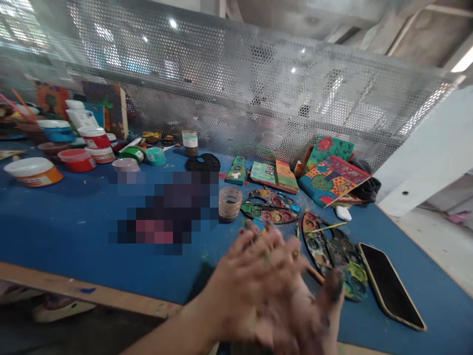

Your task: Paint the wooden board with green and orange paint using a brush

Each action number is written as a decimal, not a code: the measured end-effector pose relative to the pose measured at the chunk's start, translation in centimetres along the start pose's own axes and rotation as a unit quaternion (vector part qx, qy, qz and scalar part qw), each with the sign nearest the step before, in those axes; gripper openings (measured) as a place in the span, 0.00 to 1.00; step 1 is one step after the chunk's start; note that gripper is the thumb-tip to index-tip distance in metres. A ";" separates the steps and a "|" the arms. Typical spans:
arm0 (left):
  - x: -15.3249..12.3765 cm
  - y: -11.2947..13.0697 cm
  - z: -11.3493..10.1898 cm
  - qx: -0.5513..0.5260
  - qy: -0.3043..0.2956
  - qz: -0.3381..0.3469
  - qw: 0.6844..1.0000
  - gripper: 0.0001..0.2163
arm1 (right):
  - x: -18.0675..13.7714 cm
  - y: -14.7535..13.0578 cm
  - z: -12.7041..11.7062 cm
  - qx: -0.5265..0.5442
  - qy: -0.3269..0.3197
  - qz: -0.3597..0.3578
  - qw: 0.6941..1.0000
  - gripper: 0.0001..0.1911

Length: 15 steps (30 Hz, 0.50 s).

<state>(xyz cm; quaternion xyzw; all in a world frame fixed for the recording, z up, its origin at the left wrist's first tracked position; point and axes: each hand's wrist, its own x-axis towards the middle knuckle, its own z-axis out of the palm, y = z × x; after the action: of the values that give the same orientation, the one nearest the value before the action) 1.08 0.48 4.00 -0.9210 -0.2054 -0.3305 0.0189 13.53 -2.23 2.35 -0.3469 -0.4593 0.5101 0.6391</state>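
Note:
My left hand (240,278) lies across my right hand (314,315) over the front edge of the blue table (96,236). Palm meets palm, and motion blurs both. The left fingers are stretched out over the right ones. On the right hand the thumb sticks up, its tip smeared dark with paint; most of its fingers are hidden under the left hand. No object shows between them. Close beyond the hands are a paint-stained palette (334,246), with a thin yellow-handled brush (330,227) across it, and a clear jar of murky water (229,204).
A phone (391,286) lies at the right. Behind are a second palette (271,207), painted boards (332,180) and a black palette (202,162). Paint tubs (77,160) crowd the left. A perforated metal screen (229,84) closes the back. A pixelated patch hides the table's middle.

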 end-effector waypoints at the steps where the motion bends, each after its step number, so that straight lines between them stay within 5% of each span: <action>1: 0.1 -1.3 -0.7 0.035 -0.019 -0.048 0.998 0.37 | -0.1 -0.4 0.1 0.042 -0.036 -0.014 0.998 0.43; 5: -1.3 -4.5 -2.8 0.042 0.040 -0.277 0.959 0.28 | 0.0 -2.8 -1.6 0.045 -0.098 -0.096 0.990 0.39; 8: -3.3 -4.3 -3.6 0.005 0.100 -0.286 0.953 0.23 | 0.7 -3.9 -4.9 -0.231 0.037 -0.134 0.963 0.29; 10: -4.6 -3.6 -3.8 -0.061 0.092 -0.237 0.965 0.13 | 1.7 -4.2 -7.5 -0.475 0.095 -0.088 0.870 0.15; 12: -5.7 -3.1 -3.6 -0.127 0.071 -0.220 0.965 0.08 | 3.0 -4.5 -9.7 -0.632 0.024 -0.034 0.774 0.12; 15: -6.7 -2.9 -2.6 -0.150 0.038 -0.218 0.964 0.17 | 4.7 -4.6 -12.1 -0.753 -0.121 -0.056 0.645 0.09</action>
<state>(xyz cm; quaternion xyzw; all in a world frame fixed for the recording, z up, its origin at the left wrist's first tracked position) -6.33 0.17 1.61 -0.8329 -0.3481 -0.3889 -0.1841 26.72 1.54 3.56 -0.6172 -0.7769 -0.0110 0.1238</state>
